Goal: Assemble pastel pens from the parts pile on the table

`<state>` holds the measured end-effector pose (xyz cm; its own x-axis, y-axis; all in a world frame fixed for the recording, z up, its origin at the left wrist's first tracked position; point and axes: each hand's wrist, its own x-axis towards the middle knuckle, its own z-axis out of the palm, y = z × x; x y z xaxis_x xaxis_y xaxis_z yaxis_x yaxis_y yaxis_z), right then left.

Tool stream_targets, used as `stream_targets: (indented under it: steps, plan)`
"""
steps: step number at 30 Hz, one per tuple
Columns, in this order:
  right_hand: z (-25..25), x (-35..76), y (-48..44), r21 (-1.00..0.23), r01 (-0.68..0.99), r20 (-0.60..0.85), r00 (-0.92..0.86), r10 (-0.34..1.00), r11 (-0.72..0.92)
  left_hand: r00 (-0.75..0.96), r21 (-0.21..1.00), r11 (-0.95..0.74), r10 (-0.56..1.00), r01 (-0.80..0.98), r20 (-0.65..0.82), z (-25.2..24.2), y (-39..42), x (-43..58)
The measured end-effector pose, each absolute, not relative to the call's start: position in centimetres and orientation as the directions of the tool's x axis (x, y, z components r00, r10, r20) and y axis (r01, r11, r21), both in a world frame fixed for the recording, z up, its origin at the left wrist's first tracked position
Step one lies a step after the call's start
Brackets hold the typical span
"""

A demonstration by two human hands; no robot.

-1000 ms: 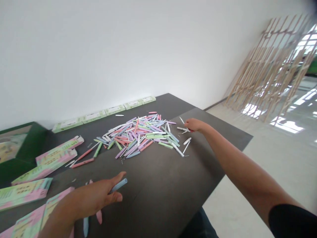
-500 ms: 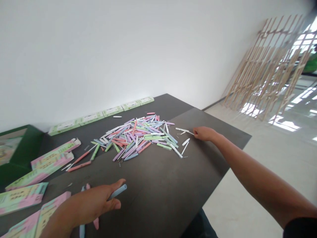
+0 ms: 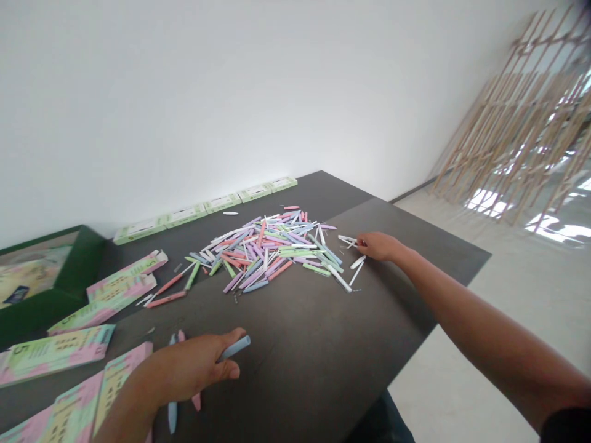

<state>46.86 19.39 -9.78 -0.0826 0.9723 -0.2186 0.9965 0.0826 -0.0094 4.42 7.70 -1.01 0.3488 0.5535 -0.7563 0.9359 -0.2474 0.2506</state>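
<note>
My left hand (image 3: 203, 366) is closed round a light blue pen barrel (image 3: 236, 347), whose hollow open end points right. Beneath that hand, a blue pen (image 3: 172, 417) and a pink pen (image 3: 197, 401) lie on the dark table. Over at the right, my right hand (image 3: 376, 246) has its fingers pinched on a thin white stick (image 3: 351, 245), like a pen refill; its far end is hidden by the fingers. Close by lie a white pen piece (image 3: 357, 263) and another thin white stick (image 3: 357, 274). A heap of pastel pen parts (image 3: 272, 252) spreads to the left of this hand.
Pink and green pen boxes (image 3: 64, 351) lie at the left, beside a dark green bin (image 3: 76, 267) with packaging inside. A row of pale green boxes (image 3: 184, 214) lines the wall. Wooden racks (image 3: 508, 129) lean at the right beyond the table's edge (image 3: 462, 280).
The view has turned slightly left, so everything on the table sits further right. My right hand has come closer to the white sticks. The left hand still holds the blue barrel.
</note>
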Motion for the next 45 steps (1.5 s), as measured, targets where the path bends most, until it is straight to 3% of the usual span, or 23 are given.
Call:
stream_targets:
  steps: [16,34,41,45]
  plan:
    - [-9.6,44.4,21.3,0.037,0.998,-0.189,-0.051,0.981,0.059,0.336,0.272,-0.2,0.5,0.941,-0.798,-1.9,7.5,4.4]
    - [-9.3,41.8,22.5,0.032,0.986,-0.281,-0.148,0.948,0.164,0.334,0.263,-0.208,0.515,0.942,-0.789,-1.6,7.4,4.6]
    - [-9.6,41.0,22.5,0.026,0.992,-0.243,-0.114,0.963,0.124,0.349,0.281,-0.209,0.513,0.937,-0.784,-1.8,7.3,4.6]
    - [-9.2,40.9,22.4,-0.005,0.997,-0.145,-0.076,0.987,0.076,0.347,0.262,-0.231,0.534,0.937,-0.771,-1.8,7.2,4.5]
